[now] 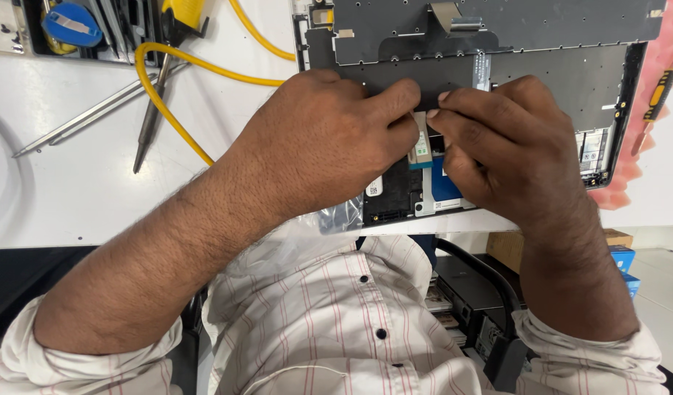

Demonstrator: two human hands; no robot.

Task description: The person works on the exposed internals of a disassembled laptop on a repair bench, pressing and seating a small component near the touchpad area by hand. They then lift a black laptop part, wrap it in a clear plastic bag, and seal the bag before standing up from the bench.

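Observation:
An opened laptop base [541, 44] lies on the white bench, its dark inner plate facing up. My left hand [322, 143] and my right hand [508, 143] meet over its near middle. Both pinch a thin flat ribbon cable [422, 139] with their thumbs and forefingers. The cable runs down to a blue tab by a small dark circuit board [391, 192]. My hands hide most of the board and the cable's upper end.
A yellow cable [168, 95] loops across the white bench [66, 197] at left, beside long metal tweezers [88, 117] and a dark screwdriver [148, 121]. A tool tray [80, 25] sits at the far left. Pink foam [662, 66] and a yellow-handled screwdriver [655, 99] lie at right.

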